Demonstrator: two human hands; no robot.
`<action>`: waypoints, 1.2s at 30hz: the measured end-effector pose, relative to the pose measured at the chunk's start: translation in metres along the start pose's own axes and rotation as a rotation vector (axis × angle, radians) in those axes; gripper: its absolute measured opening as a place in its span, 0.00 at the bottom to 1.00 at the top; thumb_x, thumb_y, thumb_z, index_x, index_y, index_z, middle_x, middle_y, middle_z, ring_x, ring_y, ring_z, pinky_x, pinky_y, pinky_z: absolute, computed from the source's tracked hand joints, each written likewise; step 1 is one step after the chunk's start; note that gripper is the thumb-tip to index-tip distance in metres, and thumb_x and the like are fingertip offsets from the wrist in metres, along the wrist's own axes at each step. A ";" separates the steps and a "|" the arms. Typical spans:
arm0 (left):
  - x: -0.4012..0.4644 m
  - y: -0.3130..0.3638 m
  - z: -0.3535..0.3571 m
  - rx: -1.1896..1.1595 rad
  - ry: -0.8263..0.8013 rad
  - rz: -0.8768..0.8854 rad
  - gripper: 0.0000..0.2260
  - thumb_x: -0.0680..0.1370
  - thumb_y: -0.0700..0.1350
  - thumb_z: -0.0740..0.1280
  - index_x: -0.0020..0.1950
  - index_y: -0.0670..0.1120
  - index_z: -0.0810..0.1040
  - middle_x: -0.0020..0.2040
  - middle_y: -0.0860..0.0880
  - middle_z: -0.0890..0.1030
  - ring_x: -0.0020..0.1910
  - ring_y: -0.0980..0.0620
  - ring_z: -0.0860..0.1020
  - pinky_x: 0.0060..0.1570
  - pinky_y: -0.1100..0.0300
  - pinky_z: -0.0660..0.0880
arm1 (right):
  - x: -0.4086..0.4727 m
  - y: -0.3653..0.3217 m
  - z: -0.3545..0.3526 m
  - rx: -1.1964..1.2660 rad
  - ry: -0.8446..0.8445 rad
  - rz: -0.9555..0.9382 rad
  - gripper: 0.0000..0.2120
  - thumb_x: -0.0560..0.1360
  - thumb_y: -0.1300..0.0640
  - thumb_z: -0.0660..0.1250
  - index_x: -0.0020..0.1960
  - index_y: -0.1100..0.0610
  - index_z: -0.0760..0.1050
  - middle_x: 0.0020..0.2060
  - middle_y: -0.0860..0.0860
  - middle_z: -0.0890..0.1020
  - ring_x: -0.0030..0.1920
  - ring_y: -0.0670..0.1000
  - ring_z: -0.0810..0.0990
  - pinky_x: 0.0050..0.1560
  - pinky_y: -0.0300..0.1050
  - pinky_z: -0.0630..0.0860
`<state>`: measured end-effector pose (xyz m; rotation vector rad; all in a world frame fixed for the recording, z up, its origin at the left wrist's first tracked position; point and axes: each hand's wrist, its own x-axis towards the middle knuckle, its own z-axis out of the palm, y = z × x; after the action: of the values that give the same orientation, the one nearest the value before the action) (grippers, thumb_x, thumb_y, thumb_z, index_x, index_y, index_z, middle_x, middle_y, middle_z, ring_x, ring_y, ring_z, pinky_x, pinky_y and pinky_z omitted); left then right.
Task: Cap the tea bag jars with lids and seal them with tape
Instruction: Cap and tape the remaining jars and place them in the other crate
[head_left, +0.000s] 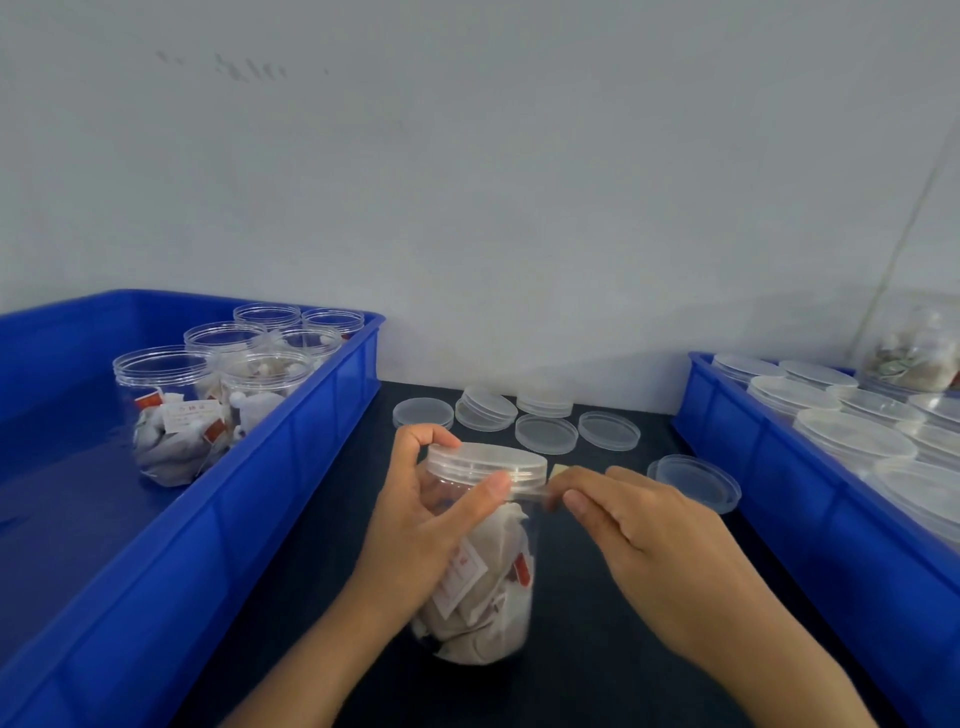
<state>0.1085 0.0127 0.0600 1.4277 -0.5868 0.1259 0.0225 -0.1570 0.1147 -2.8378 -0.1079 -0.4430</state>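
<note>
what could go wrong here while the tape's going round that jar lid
The right hand pinches a thin clear tape strip near the lid; it may fold onto itself or miss the seam. The left hand alone steadies the jar, so pulling could twist it. Loose lids lie close behind and could get knocked.

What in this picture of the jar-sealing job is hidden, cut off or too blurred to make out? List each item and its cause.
- Tape: clear; its length round the lid cannot be traced, and the right hand covers its source.
- Jar left side: behind the left hand.
- Tea bag labels: print too small and blurred.
- Right crate: cut off by the frame edge.
- Far right jar: blurred; contents unclear.
</note>
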 end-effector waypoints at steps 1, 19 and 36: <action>0.001 0.001 -0.002 -0.012 -0.022 -0.001 0.22 0.67 0.50 0.74 0.55 0.48 0.68 0.46 0.57 0.83 0.43 0.55 0.84 0.39 0.67 0.78 | 0.000 0.000 0.000 -0.004 -0.006 0.005 0.20 0.76 0.40 0.41 0.57 0.37 0.68 0.45 0.42 0.76 0.44 0.41 0.75 0.49 0.40 0.76; 0.001 -0.001 -0.008 -0.137 -0.106 -0.112 0.34 0.60 0.55 0.76 0.62 0.51 0.66 0.49 0.51 0.85 0.47 0.49 0.84 0.43 0.65 0.79 | 0.001 -0.001 0.009 0.014 -0.022 0.042 0.23 0.80 0.40 0.44 0.73 0.35 0.44 0.53 0.46 0.78 0.51 0.47 0.78 0.53 0.45 0.77; -0.008 0.008 0.005 0.365 0.063 -0.049 0.19 0.76 0.64 0.53 0.54 0.55 0.76 0.51 0.56 0.77 0.49 0.65 0.77 0.48 0.66 0.72 | 0.002 -0.005 0.029 0.167 0.111 0.085 0.19 0.81 0.45 0.52 0.71 0.37 0.61 0.30 0.44 0.72 0.30 0.43 0.73 0.32 0.35 0.68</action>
<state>0.0969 0.0117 0.0633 1.7835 -0.4917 0.2475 0.0325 -0.1442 0.0898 -2.6369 -0.0025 -0.5443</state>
